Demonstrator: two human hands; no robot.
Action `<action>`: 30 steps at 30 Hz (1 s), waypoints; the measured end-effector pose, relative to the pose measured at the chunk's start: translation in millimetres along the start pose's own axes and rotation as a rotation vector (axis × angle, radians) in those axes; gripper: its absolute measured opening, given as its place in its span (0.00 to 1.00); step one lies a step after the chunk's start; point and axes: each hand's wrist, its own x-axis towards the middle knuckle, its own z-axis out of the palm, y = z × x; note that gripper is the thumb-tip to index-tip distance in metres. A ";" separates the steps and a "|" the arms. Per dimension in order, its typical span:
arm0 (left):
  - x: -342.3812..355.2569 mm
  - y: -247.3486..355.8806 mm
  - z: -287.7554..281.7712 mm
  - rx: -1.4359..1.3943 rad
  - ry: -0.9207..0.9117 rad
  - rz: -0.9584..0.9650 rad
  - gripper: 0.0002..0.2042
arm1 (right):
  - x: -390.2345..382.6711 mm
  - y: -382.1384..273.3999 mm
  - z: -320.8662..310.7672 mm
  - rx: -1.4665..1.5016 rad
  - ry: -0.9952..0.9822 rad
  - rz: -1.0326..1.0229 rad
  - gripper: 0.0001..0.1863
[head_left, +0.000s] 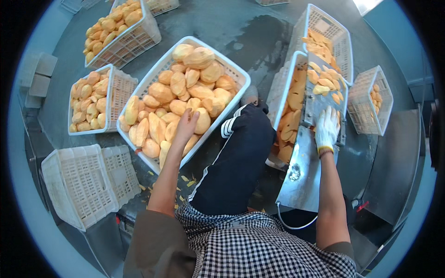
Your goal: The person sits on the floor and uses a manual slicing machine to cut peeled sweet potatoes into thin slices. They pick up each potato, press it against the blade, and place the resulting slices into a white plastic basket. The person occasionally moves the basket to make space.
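Observation:
My bare left hand (187, 121) reaches into a large white crate (135, 151) heaped with peeled, pale orange-yellow produce; its fingers curl on a rounded piece (202, 121) at the right of the pile. My right hand (327, 127), in a white knit glove, lies with fingers stretched out on a metal slicing machine (299, 178) at my right. Several cut pieces (324, 83) lie on the plate above that hand. Beside the machine, a long crate (299, 58) holds many orange slices (289, 109).
More crates of produce stand at the upper left (139, 41), left (121, 99) and far right (380, 111); another (343, 51) with slices is behind the machine. Empty crates (79, 185) lie at lower left. A steel panel (394, 157) is at right; scraps dot the floor (250, 41).

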 end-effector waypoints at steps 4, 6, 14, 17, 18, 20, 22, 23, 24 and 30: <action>14.0 35.7 16.9 0.227 -0.055 -0.025 0.39 | 5.4 15.4 25.5 -0.156 0.011 -0.068 0.20; 7.2 61.9 6.7 0.292 -0.135 -0.127 0.40 | 7.2 15.4 26.4 -0.093 -0.043 0.013 0.20; -4.6 41.2 2.3 -0.176 0.007 -0.124 0.35 | 54.3 29.8 51.5 -0.059 0.008 -0.088 0.22; -19.9 45.9 -30.8 -1.015 0.042 -0.294 0.25 | 36.8 34.6 62.7 0.059 -0.026 -0.089 0.20; -22.8 53.3 -53.2 -1.141 -0.006 -0.307 0.26 | 30.3 11.7 40.4 0.068 -0.054 -0.053 0.20; -36.0 73.0 -83.6 -1.406 -0.174 -0.361 0.28 | 26.1 19.5 41.8 0.027 0.002 -0.121 0.19; -49.8 94.6 -100.1 -1.493 -0.135 -0.317 0.29 | 39.5 7.2 21.9 0.063 -0.118 -0.105 0.18; -55.1 112.2 -106.2 -1.583 -0.147 -0.312 0.30 | 41.1 12.2 32.6 0.095 -0.091 -0.083 0.18; -56.2 128.5 -109.9 -1.673 -0.154 -0.287 0.32 | 50.0 17.7 42.5 0.135 -0.045 -0.065 0.18; -57.3 242.7 -90.8 -1.939 -0.419 -0.222 0.33 | 63.5 6.1 43.9 1.087 0.253 0.389 0.24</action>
